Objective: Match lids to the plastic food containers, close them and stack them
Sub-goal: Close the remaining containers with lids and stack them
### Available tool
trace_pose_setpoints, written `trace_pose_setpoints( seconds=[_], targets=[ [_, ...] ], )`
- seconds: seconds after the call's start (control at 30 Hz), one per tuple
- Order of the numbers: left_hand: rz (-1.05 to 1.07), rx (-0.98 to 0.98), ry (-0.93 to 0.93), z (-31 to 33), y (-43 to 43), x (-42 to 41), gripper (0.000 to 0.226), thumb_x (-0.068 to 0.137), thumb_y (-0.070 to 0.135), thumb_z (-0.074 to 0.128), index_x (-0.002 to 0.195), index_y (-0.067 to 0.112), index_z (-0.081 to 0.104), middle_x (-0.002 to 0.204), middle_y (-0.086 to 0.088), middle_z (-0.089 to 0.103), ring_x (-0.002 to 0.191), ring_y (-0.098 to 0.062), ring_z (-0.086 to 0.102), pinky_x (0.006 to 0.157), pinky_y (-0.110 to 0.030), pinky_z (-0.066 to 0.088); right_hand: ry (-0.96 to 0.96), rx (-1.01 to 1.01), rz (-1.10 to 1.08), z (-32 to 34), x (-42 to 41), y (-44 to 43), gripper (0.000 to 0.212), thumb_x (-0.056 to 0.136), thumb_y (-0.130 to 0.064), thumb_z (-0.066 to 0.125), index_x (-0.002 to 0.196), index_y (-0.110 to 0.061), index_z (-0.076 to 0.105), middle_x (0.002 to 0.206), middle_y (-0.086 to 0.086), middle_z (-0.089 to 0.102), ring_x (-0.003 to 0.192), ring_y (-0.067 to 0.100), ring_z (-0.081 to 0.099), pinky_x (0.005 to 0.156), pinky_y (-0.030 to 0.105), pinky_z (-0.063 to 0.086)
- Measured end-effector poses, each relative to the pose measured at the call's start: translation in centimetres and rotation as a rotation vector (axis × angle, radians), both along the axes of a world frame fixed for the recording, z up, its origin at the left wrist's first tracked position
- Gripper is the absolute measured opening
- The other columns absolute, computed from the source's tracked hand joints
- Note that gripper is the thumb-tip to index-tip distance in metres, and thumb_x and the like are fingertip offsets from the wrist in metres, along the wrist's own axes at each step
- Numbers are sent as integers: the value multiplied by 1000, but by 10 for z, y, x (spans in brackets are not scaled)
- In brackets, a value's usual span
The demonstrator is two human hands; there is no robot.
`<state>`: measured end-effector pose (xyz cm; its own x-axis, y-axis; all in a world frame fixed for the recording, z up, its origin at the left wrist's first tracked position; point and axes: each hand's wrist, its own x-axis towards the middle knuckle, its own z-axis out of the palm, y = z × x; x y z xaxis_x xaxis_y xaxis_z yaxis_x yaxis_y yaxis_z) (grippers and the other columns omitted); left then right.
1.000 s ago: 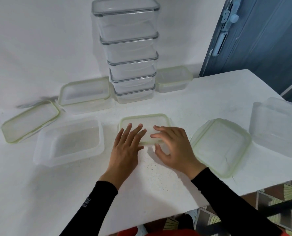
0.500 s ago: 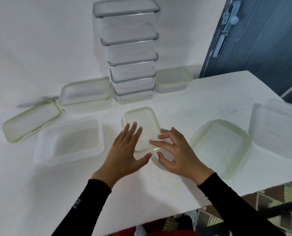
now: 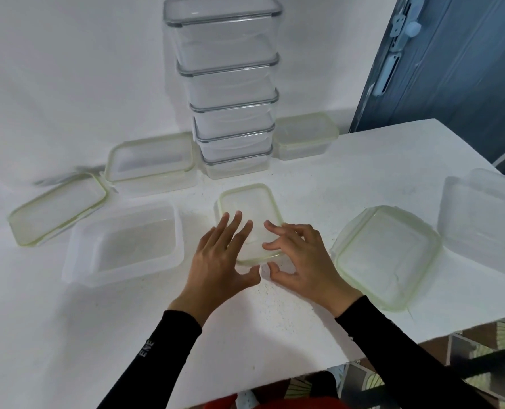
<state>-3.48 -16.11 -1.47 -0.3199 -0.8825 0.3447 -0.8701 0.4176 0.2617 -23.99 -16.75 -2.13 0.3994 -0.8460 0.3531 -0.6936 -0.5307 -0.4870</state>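
A small clear container with a green-rimmed lid (image 3: 249,208) lies lengthwise in the middle of the white table (image 3: 274,320). My left hand (image 3: 220,258) rests with straight fingers on the lid's near left part. My right hand (image 3: 299,261) touches the near right corner with spread, slightly bent fingers. An open lidless container (image 3: 124,243) stands to the left. A loose green-rimmed lid (image 3: 58,208) lies at the far left. A square green-rimmed lid (image 3: 386,255) lies to the right, with an upturned clear container (image 3: 484,219) beyond it.
A tall stack of several closed grey-rimmed containers (image 3: 230,84) stands at the back against the white wall. Closed green-rimmed containers sit to its left (image 3: 151,163) and right (image 3: 304,135). A blue door (image 3: 451,54) is at the right. The table's front edge is near my arms.
The small lidded container has been turned from crosswise to lengthwise. Both hands drew back a little toward its near end.
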Motion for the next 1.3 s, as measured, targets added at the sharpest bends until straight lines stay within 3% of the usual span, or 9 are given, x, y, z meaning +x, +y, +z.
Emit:
trace_pose_setpoints(
  seconds=[0.23, 0.4, 0.5, 0.6, 0.73, 0.83, 1.03, 1.17, 1.3],
  targets=[
    [-175, 213, 57, 14, -11, 18, 71, 73, 36, 60, 142, 27, 45, 159, 4, 26, 151, -25, 4, 118, -50, 22, -159, 68, -61, 31, -7, -30, 34, 87, -38, 51, 116, -23, 60, 121, -7, 58, 108, 13, 52, 94, 40, 41],
    [80, 51, 110, 27, -11, 20, 65, 78, -8, 58, 136, 21, 53, 155, -7, 31, 137, -36, 32, 108, -44, 34, -185, 522, -13, 35, -25, -50, 60, 91, -29, 65, 144, -35, 37, 164, -4, -1, 145, 5, 8, 118, 34, 19],
    [297, 210, 363, 28, 2, 3, 45, 94, 35, 57, 136, 20, 52, 150, -7, 33, 113, -28, 57, 99, -42, 48, -212, 638, 53, 31, -31, -46, 80, 81, -48, 74, 147, -45, 29, 160, -19, -6, 139, -9, 3, 113, 23, 18],
    [289, 355, 421, 26, 2, -13, 83, 74, 67, 57, 143, 24, 42, 155, -8, 22, 102, -27, 65, 91, -44, 55, -229, 577, 21, 21, -33, -46, 96, 67, -60, 77, 148, -44, 28, 156, -14, 19, 140, -4, 19, 114, 21, 23],
    [226, 319, 272, 25, -23, -35, 102, 67, 71, 64, 152, 26, 28, 162, -10, 8, 143, -33, 29, 112, -44, 32, -313, 440, -25, 32, -56, -62, 88, 71, -52, 78, 147, -36, 37, 142, -11, 42, 128, -3, 37, 100, 5, 30],
    [142, 52, 52, 36, -59, -64, 94, 75, 55, 73, 152, 26, 29, 162, -11, 15, 147, -39, 17, 113, -51, 24, -344, 363, -61, 51, -79, -82, 84, 73, -54, 72, 147, -33, 38, 140, -8, 44, 126, 1, 42, 97, 17, 41],
    [66, -254, -205, 54, -145, -134, 79, 81, 24, 75, 149, 19, 36, 152, -9, 41, 138, -39, 38, 108, -62, 33, -440, 289, -140, 77, -125, -129, 82, 80, -48, 69, 151, -32, 31, 149, -6, 37, 131, 7, 42, 105, 27, 45],
    [136, -252, -259, 56, -199, -155, 77, 84, 20, 72, 149, 17, 30, 152, -11, 40, 138, -40, 38, 108, -59, 34, -375, 318, -206, 78, -151, -153, 82, 91, -38, 65, 153, -39, 12, 154, -9, 27, 122, 9, 47, 98, 23, 43],
    [198, -122, -327, 56, -240, -164, 73, 91, 19, 64, 153, 17, 26, 156, -12, 31, 142, -43, 29, 114, -56, 26, -243, 340, -200, 64, -180, -153, 62, 97, -34, 57, 151, -34, 28, 160, -11, 15, 134, 14, 43, 106, 32, 41]
  ],
)
